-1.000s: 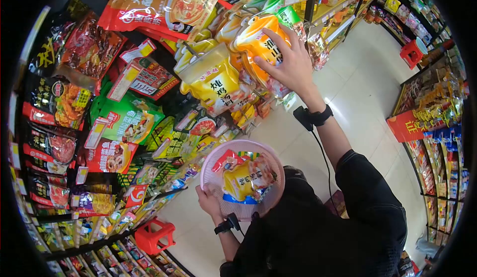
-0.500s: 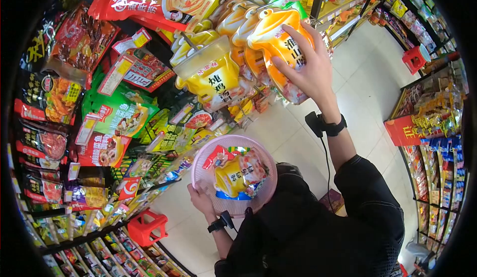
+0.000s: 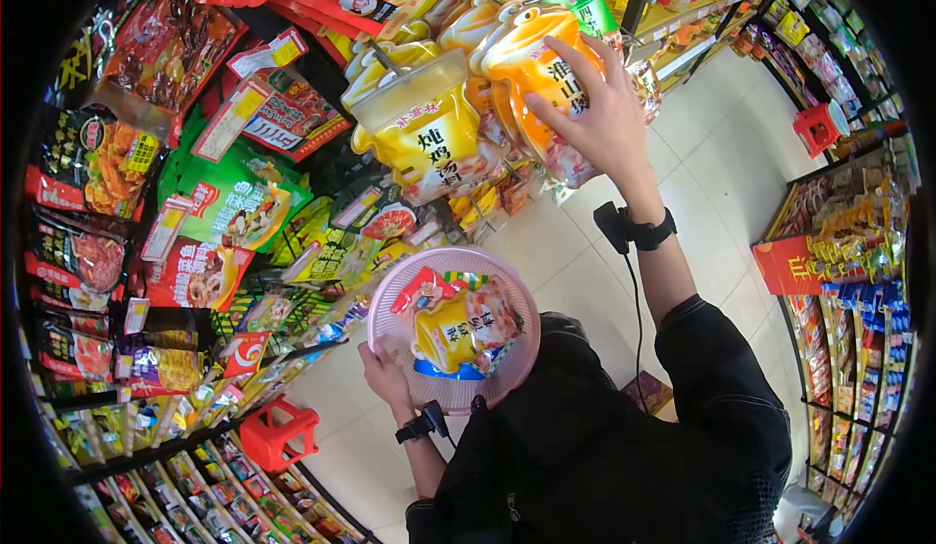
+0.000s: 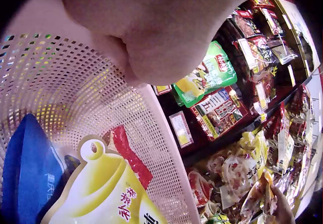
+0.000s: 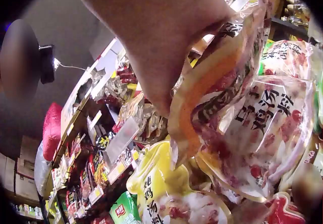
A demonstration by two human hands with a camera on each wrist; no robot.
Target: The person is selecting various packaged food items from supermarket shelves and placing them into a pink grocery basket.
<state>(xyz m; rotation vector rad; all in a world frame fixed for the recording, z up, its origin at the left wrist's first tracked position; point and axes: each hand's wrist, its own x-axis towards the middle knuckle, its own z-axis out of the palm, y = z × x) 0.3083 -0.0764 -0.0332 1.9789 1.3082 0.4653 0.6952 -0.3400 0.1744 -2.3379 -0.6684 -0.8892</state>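
Note:
In the head view the right hand grips an orange pot-shaped packet hanging at the front of a rack row. The right wrist view shows that hand with the packet bent in its grasp, more packets behind it. Beside it hangs a yellow packet. Lower down, the left hand holds the rim of a pink basket; inside lie a yellow packet, a red one and a blue one.
Racks of bagged goods fill the left side, with a green packet and price tags sticking out. A red stool stands on the floor at lower left, another red stool at upper right. More shelves line the right.
The right hand first drew the orange packet out toward the right, then moved slightly back toward the rack with it. The basket and left hand have shifted a little left and up.

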